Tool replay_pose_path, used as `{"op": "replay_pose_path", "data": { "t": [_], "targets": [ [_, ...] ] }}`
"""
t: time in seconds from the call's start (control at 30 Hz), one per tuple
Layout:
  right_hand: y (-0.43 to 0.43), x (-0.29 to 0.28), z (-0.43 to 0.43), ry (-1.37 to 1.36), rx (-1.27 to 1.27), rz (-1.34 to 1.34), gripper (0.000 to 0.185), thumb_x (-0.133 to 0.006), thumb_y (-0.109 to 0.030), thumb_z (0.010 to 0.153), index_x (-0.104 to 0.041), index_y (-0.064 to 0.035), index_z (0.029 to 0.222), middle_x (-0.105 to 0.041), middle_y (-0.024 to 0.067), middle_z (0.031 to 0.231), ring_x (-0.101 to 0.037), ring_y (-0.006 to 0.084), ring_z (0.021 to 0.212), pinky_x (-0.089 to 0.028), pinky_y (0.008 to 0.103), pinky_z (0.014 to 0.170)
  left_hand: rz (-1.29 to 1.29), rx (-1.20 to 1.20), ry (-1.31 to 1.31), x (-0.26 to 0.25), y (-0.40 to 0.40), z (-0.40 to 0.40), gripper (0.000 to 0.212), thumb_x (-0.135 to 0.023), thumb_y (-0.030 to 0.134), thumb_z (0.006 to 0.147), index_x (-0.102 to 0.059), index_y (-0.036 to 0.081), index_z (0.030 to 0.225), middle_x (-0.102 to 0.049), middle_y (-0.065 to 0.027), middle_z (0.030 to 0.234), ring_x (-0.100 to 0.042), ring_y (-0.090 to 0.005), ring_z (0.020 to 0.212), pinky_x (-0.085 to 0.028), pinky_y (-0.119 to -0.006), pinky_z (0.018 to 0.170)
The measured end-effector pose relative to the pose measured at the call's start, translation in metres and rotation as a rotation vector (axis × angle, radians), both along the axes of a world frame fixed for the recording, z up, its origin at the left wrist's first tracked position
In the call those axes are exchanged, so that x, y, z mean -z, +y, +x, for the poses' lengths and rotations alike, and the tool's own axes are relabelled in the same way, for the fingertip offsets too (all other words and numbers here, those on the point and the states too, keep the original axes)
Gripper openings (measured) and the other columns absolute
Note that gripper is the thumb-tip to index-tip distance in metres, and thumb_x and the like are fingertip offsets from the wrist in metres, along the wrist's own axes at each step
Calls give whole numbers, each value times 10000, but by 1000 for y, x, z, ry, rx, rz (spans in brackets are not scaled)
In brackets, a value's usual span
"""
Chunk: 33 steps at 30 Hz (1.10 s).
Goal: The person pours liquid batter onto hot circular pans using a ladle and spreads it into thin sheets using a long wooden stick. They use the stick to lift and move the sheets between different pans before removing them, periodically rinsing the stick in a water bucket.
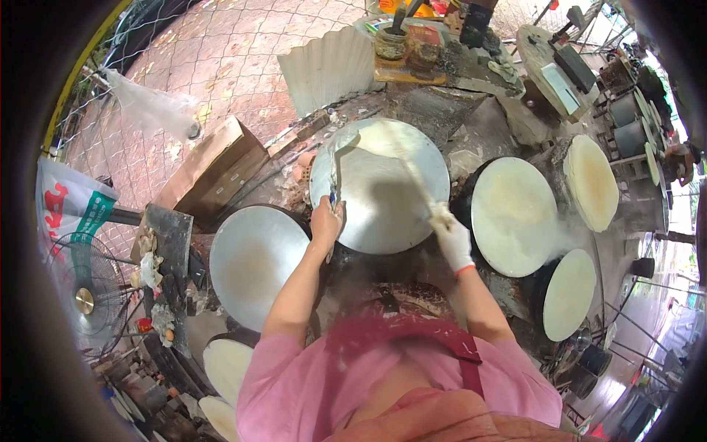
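In front of me lies a round metal griddle (364,210). Pale batter (375,139) forms a curved patch along its far edge. My left hand (327,221), bare, grips the handle of a batter-coated ladle (334,163) whose head is over the far left rim. My right hand (453,236) wears a white glove with an orange cuff. It is shut on a long stick (415,178), which slants across the griddle to the batter; its far end is blurred, so I cannot tell its shape.
A griddle with a brownish middle (259,268) stands at left. On the right, a pale sheet (515,215) covers another griddle, with steam (569,237) beside it. Further off are a cardboard box (212,166), a jar (391,44), an electric fan (85,298) and a wire fence (221,50).
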State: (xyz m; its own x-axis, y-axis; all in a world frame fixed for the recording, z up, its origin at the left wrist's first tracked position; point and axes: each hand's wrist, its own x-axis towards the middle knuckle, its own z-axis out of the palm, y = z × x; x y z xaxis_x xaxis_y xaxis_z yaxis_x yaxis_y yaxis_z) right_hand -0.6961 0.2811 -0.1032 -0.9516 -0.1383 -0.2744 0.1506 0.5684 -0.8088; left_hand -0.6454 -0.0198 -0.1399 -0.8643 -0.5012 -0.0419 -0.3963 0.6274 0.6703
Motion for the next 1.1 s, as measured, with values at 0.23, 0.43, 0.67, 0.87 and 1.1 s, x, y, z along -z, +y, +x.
{"op": "replay_pose_path", "data": {
  "t": [0.23,0.43,0.67,0.87,1.1],
  "targets": [
    [-18,20,-9,-295,-48,-304,361,-656,-176,835,-612,9,1142,-660,33,957,-565,86,852,-455,242,786,-41,11,55,-10,3,37,254,-621,194,856,-529,0,992,-606,-234,708,-592,-426,668,-460,-463,586],
    [36,28,-63,-308,-2,-227,331,-647,-239,842,-652,10,1060,-621,-3,794,-533,71,677,-438,240,598,-93,-174,234,-49,16,78,177,-587,138,897,-496,3,966,-572,-182,642,-571,-374,550,-447,-389,500],
    [17,45,-80,-109,-313,-292,379,-648,-272,850,-639,3,1110,-627,10,772,-550,84,661,-453,236,611,118,-253,151,-77,47,109,129,-547,123,925,-521,12,864,-488,-69,589,-453,-140,521,-407,-295,505],
    [16,46,-113,-442,-396,-284,306,-617,-252,872,-655,23,1000,-577,-22,738,-489,76,627,-412,218,581,205,-336,110,-53,69,148,173,-515,147,946,-494,27,823,-395,45,585,-354,-46,513,-316,-231,459],
    [25,39,-163,-273,-463,-347,307,-619,-215,866,-651,-21,1101,-578,-25,755,-504,66,676,-425,227,611,253,-396,65,-54,89,174,152,-505,154,954,-488,40,855,-404,39,573,-364,-52,451,-286,-224,403]
  ]
}}
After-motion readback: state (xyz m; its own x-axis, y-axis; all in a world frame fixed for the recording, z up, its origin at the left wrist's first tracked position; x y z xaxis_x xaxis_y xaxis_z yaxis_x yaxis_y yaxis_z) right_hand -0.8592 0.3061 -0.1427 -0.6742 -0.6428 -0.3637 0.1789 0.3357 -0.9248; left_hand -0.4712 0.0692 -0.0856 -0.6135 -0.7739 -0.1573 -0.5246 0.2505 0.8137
